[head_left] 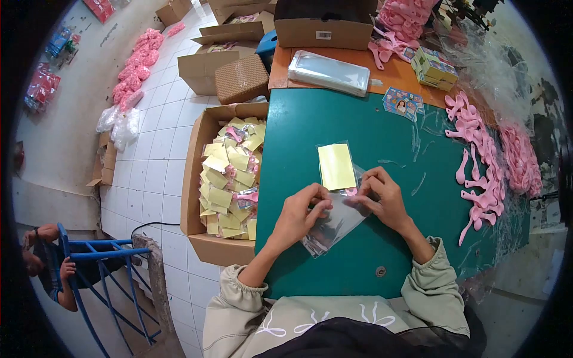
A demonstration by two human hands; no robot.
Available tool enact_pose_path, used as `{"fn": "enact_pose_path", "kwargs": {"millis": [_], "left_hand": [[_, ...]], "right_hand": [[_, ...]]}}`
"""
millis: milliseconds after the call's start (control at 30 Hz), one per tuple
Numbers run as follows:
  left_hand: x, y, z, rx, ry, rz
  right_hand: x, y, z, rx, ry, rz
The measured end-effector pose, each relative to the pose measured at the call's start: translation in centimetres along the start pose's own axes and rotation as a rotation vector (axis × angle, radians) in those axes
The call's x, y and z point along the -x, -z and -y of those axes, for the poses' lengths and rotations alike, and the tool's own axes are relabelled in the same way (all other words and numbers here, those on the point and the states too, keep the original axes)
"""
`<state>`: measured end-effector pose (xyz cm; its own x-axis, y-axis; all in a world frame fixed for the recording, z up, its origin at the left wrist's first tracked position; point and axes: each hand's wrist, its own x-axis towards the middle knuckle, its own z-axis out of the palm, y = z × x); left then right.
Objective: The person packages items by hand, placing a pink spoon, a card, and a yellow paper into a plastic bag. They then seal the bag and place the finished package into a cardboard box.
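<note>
Admittedly, we cannot make out everything between the hands: a pink spoon [350, 191] shows only in part below the yellow card [336, 167], and the rest of it is hidden. The clear plastic film [337, 224] under the fingers is so transparent that we cannot tell where one layer ends and another begins. Spoons and wrappers in the cardboard box [193, 173] lie mostly buried beneath yellow cards [224, 197]. At the far left we see another person [51, 262] only partly, behind a blue metal frame [104, 253] and cut by the dark rim of the view.

Both forearms reach in from the near edge of the green table [358, 274], angled toward each other. The left hand [303, 210] bends inward, fingers curled, thumb and forefinger nearly meeting at the film's left side; we cannot tell whether film is caught between them. The right hand [382, 197] arches from the other side, its thumb and forefinger narrowly spaced beside the spoon, and its grip is equally unclear to us. The card lies flat on the table just beyond the hands, with loose pink spoons [477, 185] well to the right.
</note>
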<state>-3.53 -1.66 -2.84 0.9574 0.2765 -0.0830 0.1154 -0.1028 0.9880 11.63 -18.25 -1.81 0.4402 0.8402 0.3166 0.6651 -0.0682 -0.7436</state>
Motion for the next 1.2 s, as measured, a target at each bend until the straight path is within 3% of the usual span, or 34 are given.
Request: {"fn": "enact_pose_path", "kwargs": {"millis": [100, 300, 600, 767, 1000, 1100, 1200], "left_hand": [[-0.2, -0.1, 0.3, 0.019, 0.007, -0.073], [-0.4, -0.6, 0.6, -0.1, -0.036, -0.192], [-0.7, -0.8, 0.5, -0.015, 0.091, -0.196], [-0.8, -1.1, 0.1, 0.019, 0.063, -0.249], [-0.7, -0.7, 0.8, -0.008, 0.048, -0.165], [-0.7, -0.6, 0.6, 0.021, 0.063, -0.166], [-0.2, 0.3, -1.1, 0.111, 0.088, -0.164]], "right_hand": [[0.0, -0.3, 0.0, -0.094, -0.084, -0.016], [0.2, -1.7, -0.6, -0.646, -0.5, -0.007], [0.0, -2.2, -0.6, -0.601, -0.588, -0.102], [-0.2, -2.3, -0.1, -0.647, -0.582, -0.168], [-0.2, -2.4, 0.2, -0.602, -0.514, -0.148], [-0.1, -2.3, 0.0, -0.484, -0.528, -0.082], [0.2, -0.1, 0.5, -0.039, -0.295, -0.014]]}}
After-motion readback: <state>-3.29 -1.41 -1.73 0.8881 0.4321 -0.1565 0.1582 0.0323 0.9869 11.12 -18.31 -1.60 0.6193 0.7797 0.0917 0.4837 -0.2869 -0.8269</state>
